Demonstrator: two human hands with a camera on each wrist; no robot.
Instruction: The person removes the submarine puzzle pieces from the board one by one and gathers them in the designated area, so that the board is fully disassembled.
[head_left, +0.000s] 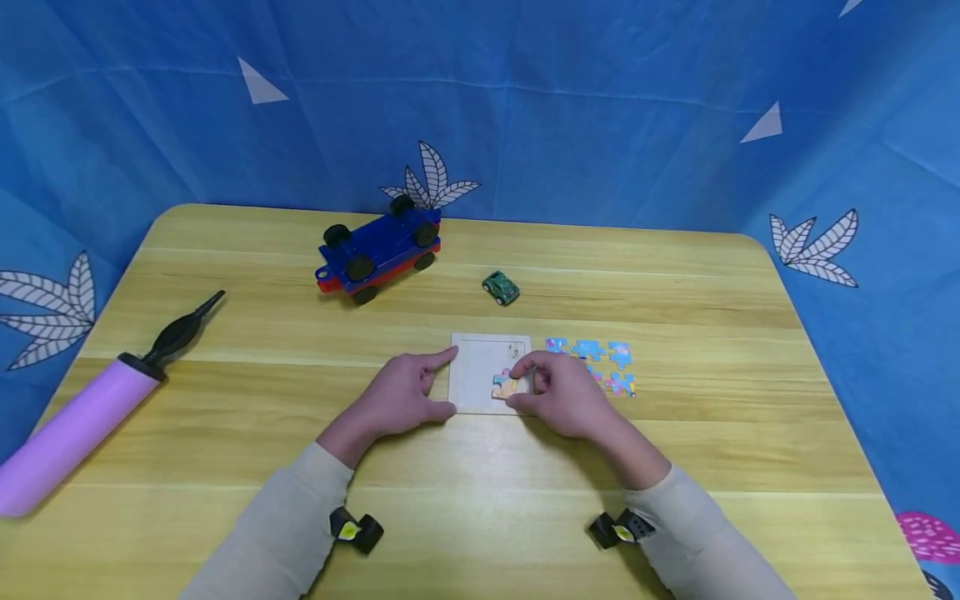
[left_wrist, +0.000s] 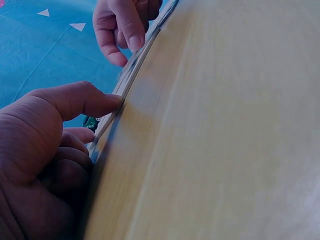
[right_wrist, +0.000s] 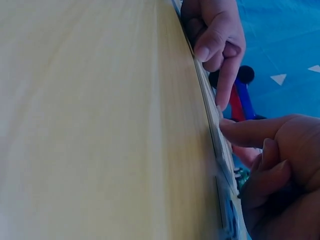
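Note:
A pale, square puzzle board (head_left: 474, 371) lies flat on the table. My left hand (head_left: 405, 392) is at its left side, index finger stretched to the upper left and thumb on the lower left corner. Over the board's right part, my right hand (head_left: 567, 394) pinches a jigsaw piece (head_left: 504, 385) between thumb and index finger; the piece is peach and light blue and sits low on the board. Several loose blue and pink jigsaw pieces (head_left: 620, 355) lie right of the board, some partly hidden behind the right hand.
Behind the board stands a small green toy car (head_left: 501, 288). A larger blue and red toy vehicle (head_left: 382, 250) lies overturned, wheels up, at the back left. A purple hand pump (head_left: 82, 429) with a black nozzle rests at the left. Blue cloth (head_left: 525, 108) hangs behind the table.

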